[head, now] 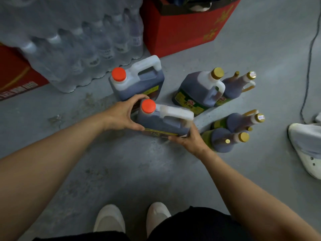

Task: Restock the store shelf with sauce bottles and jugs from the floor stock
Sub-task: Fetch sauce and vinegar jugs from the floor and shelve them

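A dark sauce jug with an orange cap (163,121) sits between my hands just above the grey floor. My left hand (124,113) grips its left end, fingers curled over the top near the cap. My right hand (189,138) holds its lower right corner from beneath. A second orange-capped jug (139,80) stands right behind it. To the right stand a gold-capped jug with a green label (199,89) and several gold-capped sauce bottles (239,84) (243,120) (225,140). No shelf is in view.
Shrink-wrapped packs of water bottles (78,40) are stacked at the back left beside red cartons (182,28) (15,73). Another person's white shoe (305,150) is at the right edge, with a black cable (309,58) on the floor. My own shoes (133,218) are below.
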Action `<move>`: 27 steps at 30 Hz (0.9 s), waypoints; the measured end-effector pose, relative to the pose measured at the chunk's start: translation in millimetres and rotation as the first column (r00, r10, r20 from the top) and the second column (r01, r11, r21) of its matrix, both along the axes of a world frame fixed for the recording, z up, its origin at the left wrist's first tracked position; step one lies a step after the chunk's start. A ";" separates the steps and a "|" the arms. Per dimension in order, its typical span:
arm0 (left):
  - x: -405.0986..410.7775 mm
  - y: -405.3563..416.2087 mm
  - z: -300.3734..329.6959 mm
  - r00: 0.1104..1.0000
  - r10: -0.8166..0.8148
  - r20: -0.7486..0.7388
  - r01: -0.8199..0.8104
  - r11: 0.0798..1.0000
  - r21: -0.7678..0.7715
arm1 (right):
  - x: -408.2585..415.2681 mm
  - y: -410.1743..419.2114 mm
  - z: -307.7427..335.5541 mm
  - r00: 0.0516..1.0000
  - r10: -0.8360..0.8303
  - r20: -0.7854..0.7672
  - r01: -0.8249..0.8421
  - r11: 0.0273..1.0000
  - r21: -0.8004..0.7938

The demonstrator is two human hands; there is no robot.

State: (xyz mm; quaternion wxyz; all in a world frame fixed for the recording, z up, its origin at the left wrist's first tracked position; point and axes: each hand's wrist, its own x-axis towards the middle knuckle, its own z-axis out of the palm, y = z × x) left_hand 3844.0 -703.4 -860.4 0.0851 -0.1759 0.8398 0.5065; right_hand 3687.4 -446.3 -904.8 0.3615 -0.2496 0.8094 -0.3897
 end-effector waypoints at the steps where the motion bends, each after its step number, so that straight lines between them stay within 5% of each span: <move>1: 0.1 1.0 -1.9 1.000 0.007 0.008 -0.008 1.000 0.019 | 0.0 -0.5 -1.6 1.000 -0.001 -0.004 0.001 1.000 -0.007; 11: 2.2 11.1 -6.8 0.997 0.061 -0.041 -0.062 0.997 -0.034 | -15.7 -0.4 -1.7 0.997 0.008 0.077 -0.014 0.997 0.074; 27: 4.2 18.2 -20.7 0.975 0.177 -0.135 -0.146 0.966 0.213 | -9.1 -16.8 -6.2 0.975 -0.103 0.195 0.076 0.987 0.138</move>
